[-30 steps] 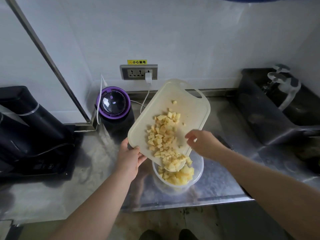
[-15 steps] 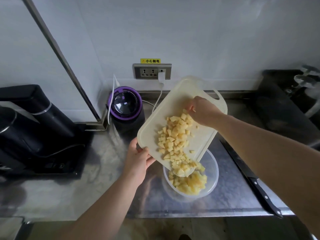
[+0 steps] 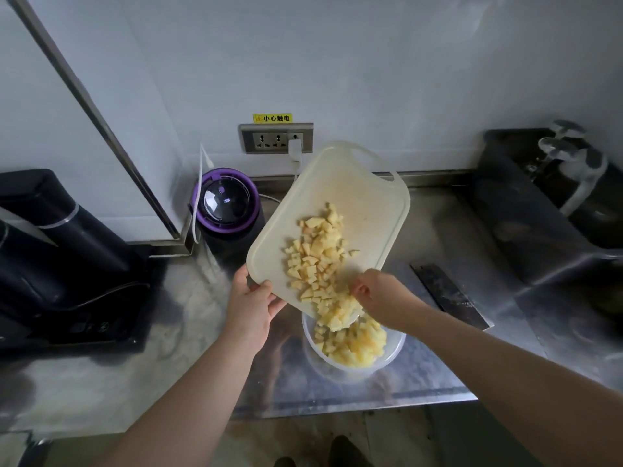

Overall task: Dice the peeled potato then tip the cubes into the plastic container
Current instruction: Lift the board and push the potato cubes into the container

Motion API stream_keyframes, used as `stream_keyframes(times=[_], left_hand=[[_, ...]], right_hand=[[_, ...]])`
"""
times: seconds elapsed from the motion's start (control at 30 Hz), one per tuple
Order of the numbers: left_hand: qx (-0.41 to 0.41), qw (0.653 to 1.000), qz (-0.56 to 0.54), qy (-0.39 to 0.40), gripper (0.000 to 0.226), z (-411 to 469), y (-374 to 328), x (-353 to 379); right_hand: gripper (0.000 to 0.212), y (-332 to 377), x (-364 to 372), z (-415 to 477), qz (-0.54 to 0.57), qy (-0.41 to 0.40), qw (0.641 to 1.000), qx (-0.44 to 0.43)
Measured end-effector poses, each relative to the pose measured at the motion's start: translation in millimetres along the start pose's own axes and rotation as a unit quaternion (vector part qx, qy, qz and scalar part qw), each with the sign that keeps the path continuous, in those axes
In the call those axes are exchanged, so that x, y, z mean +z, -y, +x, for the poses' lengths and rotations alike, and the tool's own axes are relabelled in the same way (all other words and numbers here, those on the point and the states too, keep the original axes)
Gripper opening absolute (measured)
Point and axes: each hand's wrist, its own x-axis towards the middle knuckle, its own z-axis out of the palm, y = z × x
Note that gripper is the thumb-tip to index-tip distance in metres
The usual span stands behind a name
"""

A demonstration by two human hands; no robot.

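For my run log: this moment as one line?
left hand: grips tilted cutting board | right hand: on potato cubes at board's low edge | plastic container: below edge, partly filled | knife: on counter

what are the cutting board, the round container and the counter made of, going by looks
The cutting board looks like plastic: off-white, matte, slightly translucent around its handle cutout.
The container seems to be thin clear plastic; the potato cubes show through its wall.
The counter is probably stainless steel: grey and glossy, with smeared reflections.
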Motion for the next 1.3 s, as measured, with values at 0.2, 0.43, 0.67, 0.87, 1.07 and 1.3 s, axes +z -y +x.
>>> stream_keyframes(times=[0.2, 0.43, 0.67, 0.87, 1.07, 1.3], left_hand=[[0.002, 1.000, 0.000, 0.001, 0.043, -4.1, 0.4, 1.1], [0.020, 0.999, 0.009, 0.048, 0.041, -10.8, 1.8, -2.6], [0.019, 0.999, 0.012, 0.047, 0.040, -10.3, 2.4, -2.0], [0.011, 0.999, 0.001, 0.036, 0.042, -7.5, 3.3, -0.2], [0.007, 1.000, 0.008, 0.021, 0.044, -6.8, 4.4, 4.4], [0.015, 1.000, 0.018, 0.021, 0.043, -6.4, 3.5, 5.6]], right_hand=[[0.027, 0.9, -14.6, -24.3, -0.007, 0.038, 0.999, -0.011], [0.033, 40.8, -80.8, 30.4, -0.044, -0.175, 0.976, -0.125], [0.030, 50.8, -65.2, 46.0, -0.139, -0.108, 0.979, -0.105], [0.027, 30.1, -28.9, 31.3, -0.049, -0.093, 0.993, -0.057], [0.030, 10.5, -2.0, 11.1, 0.023, -0.086, 0.996, -0.003], [0.031, -0.6, 26.3, -22.0, 0.065, -0.047, 0.997, 0.017]])
